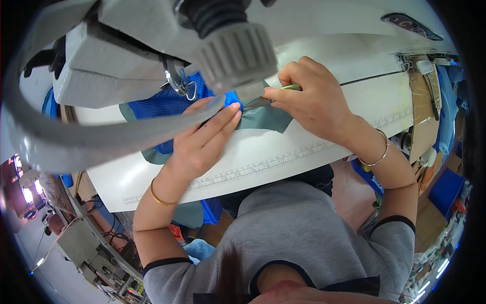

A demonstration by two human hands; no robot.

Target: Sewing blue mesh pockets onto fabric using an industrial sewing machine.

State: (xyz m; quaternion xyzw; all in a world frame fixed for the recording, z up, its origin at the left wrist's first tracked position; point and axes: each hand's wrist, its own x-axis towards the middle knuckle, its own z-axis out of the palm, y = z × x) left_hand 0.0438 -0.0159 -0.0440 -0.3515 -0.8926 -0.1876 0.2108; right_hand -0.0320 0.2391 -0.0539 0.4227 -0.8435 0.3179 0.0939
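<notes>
Blue mesh fabric lies with a grey-green cloth on the white sewing table. My left hand is over it, fingers straight and together, holding a folded bright-blue edge under the fingertips. A curved grey arm crosses in front and hides its thumb. Just to the right, my right hand is closed around a small tool with a green handle. A metal blade-like part points from it toward the blue edge; its exact kind is unclear.
A grey sewing machine head and a ribbed grey nozzle-like piece overhang the work. Printed ruler markings run along the table's front. At right, a cardboard strip bears a white-headed brush; small scissors lie near it.
</notes>
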